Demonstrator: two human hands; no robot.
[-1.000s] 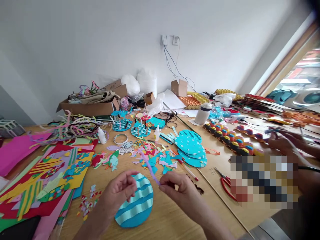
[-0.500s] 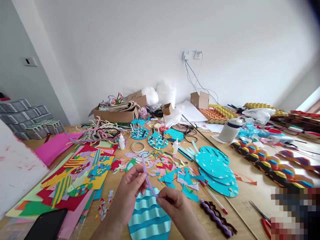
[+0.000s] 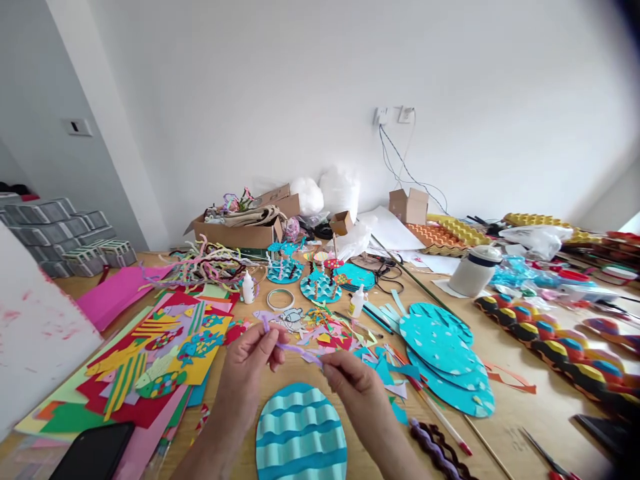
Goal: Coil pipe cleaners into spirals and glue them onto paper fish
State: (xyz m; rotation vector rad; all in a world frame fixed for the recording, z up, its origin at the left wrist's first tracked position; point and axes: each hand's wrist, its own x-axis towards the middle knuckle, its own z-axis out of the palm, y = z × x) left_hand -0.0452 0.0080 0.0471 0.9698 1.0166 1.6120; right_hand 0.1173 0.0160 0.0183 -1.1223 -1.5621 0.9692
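Note:
A thin purple pipe cleaner (image 3: 289, 347) stretches between my two hands above the table. My left hand (image 3: 255, 353) pinches it close to one end, and a short tip sticks up past the thumb. The other end sits between the thumb and fingers of my right hand (image 3: 347, 377). Below them lies a blue oval card (image 3: 301, 433) with wavy light-blue strips across it. To the right, twisted purple and dark brown pipe cleaners (image 3: 435, 450) rest on the wood.
Cut paper fish (image 3: 160, 383) and coloured sheets cover the left, beside a black phone (image 3: 95, 453). Glue bottles (image 3: 248, 288), a tape roll (image 3: 280, 299) and paper scraps lie ahead. Stacked blue ovals (image 3: 440, 340), scissors (image 3: 547, 457) and painted egg-carton strips (image 3: 555, 353) are at right.
Both hands have lifted away from the striped oval, leaving more of it visible. The pipe cleaner has swung from steeply slanted to nearly level. The camera view has shifted slightly left.

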